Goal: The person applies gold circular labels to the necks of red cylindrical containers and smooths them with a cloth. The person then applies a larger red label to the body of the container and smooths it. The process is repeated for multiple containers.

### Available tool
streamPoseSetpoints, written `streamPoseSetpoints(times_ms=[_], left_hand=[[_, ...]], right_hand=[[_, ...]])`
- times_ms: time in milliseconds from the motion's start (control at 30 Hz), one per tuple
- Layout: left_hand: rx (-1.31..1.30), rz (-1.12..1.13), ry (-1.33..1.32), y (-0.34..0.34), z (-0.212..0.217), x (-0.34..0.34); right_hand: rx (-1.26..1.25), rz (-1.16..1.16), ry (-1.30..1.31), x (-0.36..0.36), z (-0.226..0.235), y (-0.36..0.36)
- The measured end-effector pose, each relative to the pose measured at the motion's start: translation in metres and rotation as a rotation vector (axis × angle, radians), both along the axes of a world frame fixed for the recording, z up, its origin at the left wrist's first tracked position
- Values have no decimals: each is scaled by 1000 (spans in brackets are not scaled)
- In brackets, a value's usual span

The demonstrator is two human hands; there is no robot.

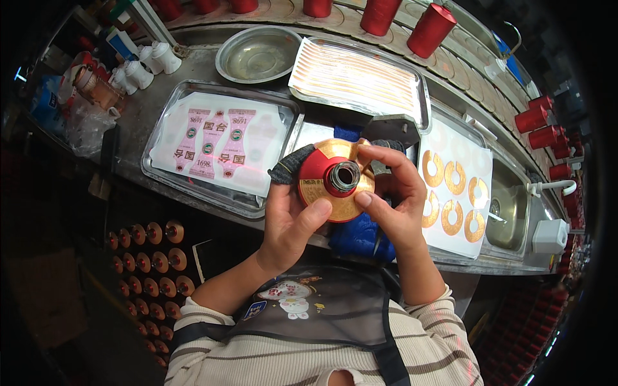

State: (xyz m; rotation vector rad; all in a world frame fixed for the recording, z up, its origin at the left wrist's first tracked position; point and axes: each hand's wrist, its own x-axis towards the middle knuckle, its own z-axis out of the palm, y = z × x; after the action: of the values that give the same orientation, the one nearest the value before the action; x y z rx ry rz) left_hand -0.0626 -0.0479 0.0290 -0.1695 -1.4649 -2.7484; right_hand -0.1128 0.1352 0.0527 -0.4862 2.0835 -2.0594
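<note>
1. The bottle [335,183] is held up in front of the chest, its open neck tipped toward the viewer.
2. The left hand [288,219] is wrapped around its left side, thumb laid on the lower shoulder.
3. The right hand [400,202] has thumb and forefinger apart, each pressed to the gold label [348,207] on the right of the shoulder.
4. Near the right forefinger the label's edge seems to lift slightly, though the fingers partly hide it.
5. A blue thing [356,237] lies below the bottle.
6. To the left, a steel tray [293,119] bears pink labels [208,148]; behind it stands a bowl [257,58].
7. To the right, a white sheet [444,138] carries gold C-shaped labels [444,220], beside a sink [505,228].
8. Red bottles [432,31] stand on the belt [481,78] behind.
</note>
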Motion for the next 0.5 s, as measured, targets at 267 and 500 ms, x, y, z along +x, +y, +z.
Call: streamPoseSetpoints(times_ms=[267, 500], left_hand=[[-4, -2, 6, -1, 1, 1], [-4, 5, 4, 0, 2, 1]], right_hand=[[-17, 9, -1, -1, -1, -1], [-18, -7, -13, 0, 2, -3]])
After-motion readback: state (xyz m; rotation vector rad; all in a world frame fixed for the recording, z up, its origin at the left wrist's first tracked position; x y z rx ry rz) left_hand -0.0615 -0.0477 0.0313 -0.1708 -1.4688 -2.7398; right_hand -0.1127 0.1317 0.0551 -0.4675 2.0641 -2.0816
